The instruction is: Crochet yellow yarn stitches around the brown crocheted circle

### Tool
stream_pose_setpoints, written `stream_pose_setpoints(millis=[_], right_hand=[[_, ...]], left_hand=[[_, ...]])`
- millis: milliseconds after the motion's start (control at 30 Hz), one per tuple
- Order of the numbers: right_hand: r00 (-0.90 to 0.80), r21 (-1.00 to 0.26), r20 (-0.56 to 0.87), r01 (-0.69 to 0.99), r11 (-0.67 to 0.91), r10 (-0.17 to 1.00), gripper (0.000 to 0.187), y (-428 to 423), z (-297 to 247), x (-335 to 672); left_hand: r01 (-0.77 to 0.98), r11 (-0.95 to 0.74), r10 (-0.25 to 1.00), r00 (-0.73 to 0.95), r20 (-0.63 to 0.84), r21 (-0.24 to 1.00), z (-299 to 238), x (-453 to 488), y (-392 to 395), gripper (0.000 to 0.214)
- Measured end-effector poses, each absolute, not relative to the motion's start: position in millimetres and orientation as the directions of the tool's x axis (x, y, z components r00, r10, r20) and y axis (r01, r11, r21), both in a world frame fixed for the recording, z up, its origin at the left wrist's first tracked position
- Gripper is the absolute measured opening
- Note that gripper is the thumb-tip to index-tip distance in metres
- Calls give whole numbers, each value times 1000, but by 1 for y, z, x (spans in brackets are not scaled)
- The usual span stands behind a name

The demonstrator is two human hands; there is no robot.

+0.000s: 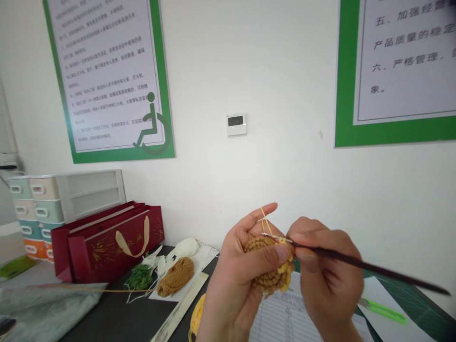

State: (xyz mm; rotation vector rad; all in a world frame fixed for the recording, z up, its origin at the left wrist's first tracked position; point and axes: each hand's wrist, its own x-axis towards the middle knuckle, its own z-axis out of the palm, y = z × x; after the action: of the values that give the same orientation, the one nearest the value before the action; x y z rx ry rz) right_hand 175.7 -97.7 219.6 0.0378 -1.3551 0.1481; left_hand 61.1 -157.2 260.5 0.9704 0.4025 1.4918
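Observation:
My left hand pinches a small round yellow-brown crochet piece between thumb and fingers, held up over the table. A yellow yarn strand is looped over its raised index finger. My right hand grips a long dark crochet hook, whose metal tip pokes into the top edge of the piece. The hook's handle points out to the right.
On the dark table lie a brown yarn skein, a white skein, green yarn, a ruler, printed sheets and green snips. Red gift bags and pastel drawers stand at the left, against a wall with posters.

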Motion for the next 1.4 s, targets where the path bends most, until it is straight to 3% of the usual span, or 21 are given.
stream_pose_setpoints(millis=[67,133,233,367,500,600,833,967,1100,1233,1300,1400], right_hand=[[193,-151,959,-266,952,206,11,-101,223,174],[138,-194,956,-358,913,257,8,-103,225,174],[68,-235,951,-472,849,301,8,-104,226,174],[119,-253,921,-537,805,370,8,-104,225,170],[75,-255,929,-582,772,364,8,-104,225,171],[35,-283,925,-598,750,377,9,-104,225,174],[155,-278,875,-613,739,458,12,-112,227,170],[23,-374,855,-666,646,518,20,-115,233,172],[-19,-462,818,-618,636,576,22,-111,234,170],[103,-411,856,-459,787,507,12,-105,227,165],[143,-404,856,-413,816,497,10,-104,224,165],[162,-460,805,-438,772,571,9,-103,223,169]], left_hand=[[-638,-234,923,93,375,734,261,60,-158,72],[-629,-265,908,93,409,731,260,59,-160,74],[-623,-274,892,120,436,732,261,57,-162,79],[-635,-269,893,117,435,724,263,57,-164,87],[-624,-273,884,138,447,732,263,55,-163,95],[-594,-269,869,189,457,758,262,52,-161,99],[-550,-288,836,255,486,784,260,46,-159,93],[-524,-295,819,292,494,799,261,44,-158,78],[-379,-418,851,155,502,826,265,52,-160,70],[-278,-468,871,15,491,839,266,59,-160,66],[-277,-481,861,28,508,832,264,59,-158,63],[-297,-485,847,74,526,822,259,54,-153,59]])
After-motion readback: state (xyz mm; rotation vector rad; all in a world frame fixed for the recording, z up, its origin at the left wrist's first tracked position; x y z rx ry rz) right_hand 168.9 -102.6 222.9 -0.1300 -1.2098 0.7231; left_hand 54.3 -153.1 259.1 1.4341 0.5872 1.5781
